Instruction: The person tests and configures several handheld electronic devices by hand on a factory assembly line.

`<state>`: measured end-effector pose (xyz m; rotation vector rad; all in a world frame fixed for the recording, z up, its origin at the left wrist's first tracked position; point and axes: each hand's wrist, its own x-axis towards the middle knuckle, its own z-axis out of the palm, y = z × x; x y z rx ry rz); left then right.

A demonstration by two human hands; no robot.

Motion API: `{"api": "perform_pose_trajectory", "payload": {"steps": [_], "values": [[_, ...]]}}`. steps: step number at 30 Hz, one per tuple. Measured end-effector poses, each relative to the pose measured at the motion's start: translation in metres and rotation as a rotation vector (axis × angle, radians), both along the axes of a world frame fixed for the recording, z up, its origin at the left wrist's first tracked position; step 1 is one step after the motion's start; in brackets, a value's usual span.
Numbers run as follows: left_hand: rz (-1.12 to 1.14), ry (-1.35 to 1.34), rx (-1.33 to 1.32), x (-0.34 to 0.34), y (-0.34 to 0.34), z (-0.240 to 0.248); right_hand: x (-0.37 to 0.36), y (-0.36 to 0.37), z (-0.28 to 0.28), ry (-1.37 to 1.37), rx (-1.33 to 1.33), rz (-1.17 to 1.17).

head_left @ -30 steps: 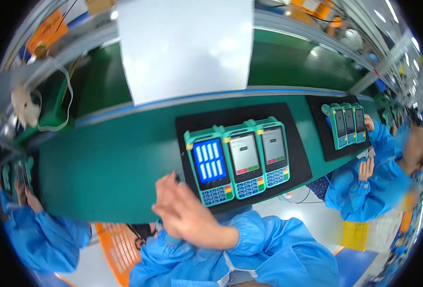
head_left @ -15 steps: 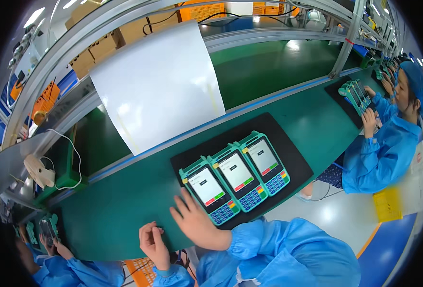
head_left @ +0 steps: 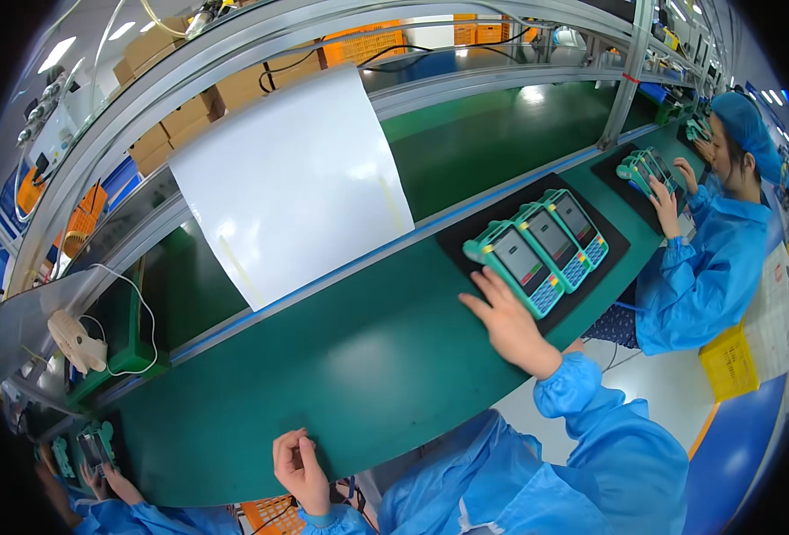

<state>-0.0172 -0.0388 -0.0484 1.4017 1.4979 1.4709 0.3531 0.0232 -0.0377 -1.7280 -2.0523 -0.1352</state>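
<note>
right hand flat, fingers spread, grip released, on black mat edge, touching nearest of three teal terminals at its 1 o'clock. left hand loosely curled at counter edge, 7 o'clock, grasping nothing. white sheet at 11.

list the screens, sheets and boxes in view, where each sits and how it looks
Three teal handheld terminals: black mat by the right hand, pale screens, blue keypads.
White blank sheet: hanging above the green belt, rectangular.
Brown cardboard boxes: upper shelf behind it.
Yellow bin: floor, far right.
</note>
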Motion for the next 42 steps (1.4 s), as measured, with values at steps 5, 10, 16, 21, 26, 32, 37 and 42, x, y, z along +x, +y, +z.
{"api": "perform_pose_trajectory", "payload": {"steps": [5,10,16,21,26,32,37,42], "values": [[-0.013,0.040,-0.006,0.000,0.000,0.003,0.044,0.015,-0.011,-0.016,0.085,-0.141],[0.028,0.167,0.054,0.005,0.002,0.008,0.062,0.033,-0.004,-0.214,-0.039,-0.314],[-0.053,0.228,-0.037,0.017,0.008,0.015,0.022,0.088,0.025,-0.407,-0.158,-0.090],[-0.302,0.451,0.021,0.008,0.020,0.027,-0.060,0.145,0.029,-0.267,-0.133,0.167],[-0.746,0.552,-0.195,-0.017,0.061,0.048,-0.091,0.169,0.010,0.218,0.297,0.409],[-0.391,0.542,0.092,0.007,0.144,0.040,-0.057,0.175,-0.010,0.350,0.367,0.413],[-0.343,0.570,0.250,0.040,0.177,0.017,-0.024,0.196,-0.025,0.799,0.342,0.110],[-0.124,0.355,0.298,0.027,0.195,0.006,0.001,0.229,-0.045,1.176,0.347,-0.022]]}}
